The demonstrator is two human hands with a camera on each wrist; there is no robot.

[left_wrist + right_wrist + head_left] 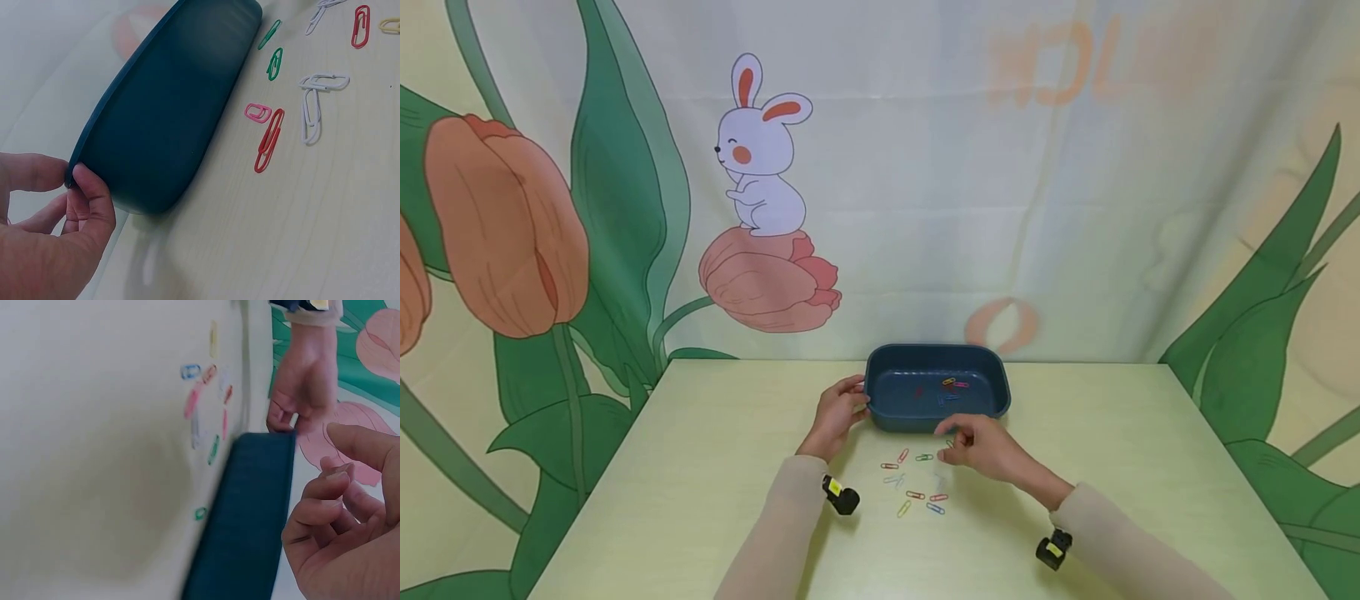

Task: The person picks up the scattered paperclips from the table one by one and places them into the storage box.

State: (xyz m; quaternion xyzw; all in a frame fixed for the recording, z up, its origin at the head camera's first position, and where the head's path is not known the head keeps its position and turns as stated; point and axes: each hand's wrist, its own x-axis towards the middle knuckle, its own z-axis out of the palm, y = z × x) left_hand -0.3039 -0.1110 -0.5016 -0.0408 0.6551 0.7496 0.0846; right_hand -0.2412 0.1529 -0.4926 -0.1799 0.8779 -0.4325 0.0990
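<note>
A dark blue rectangular tray (898,422) stands at the back of the table. My left hand (837,418) pinches its left rim between thumb and fingers, as the left wrist view shows. Inside the tray lie several paper clips, among them a yellow clip (949,381) and a pink clip (961,385). By the tray's front right side hovers my right hand (983,450), fingers loosely bent, thumb apart from them and nothing between. On the table before the tray are several loose clips: a green clip (924,457), a yellow clip (904,508), a blue clip (936,508) and overlapping white clips (310,119).
The pale wood-grain table (700,500) runs back to a printed curtain (910,208) with a rabbit and tulips, right behind the tray. Each forearm wears a small black camera, one on the left wrist (842,498) and one on the right wrist (1054,550).
</note>
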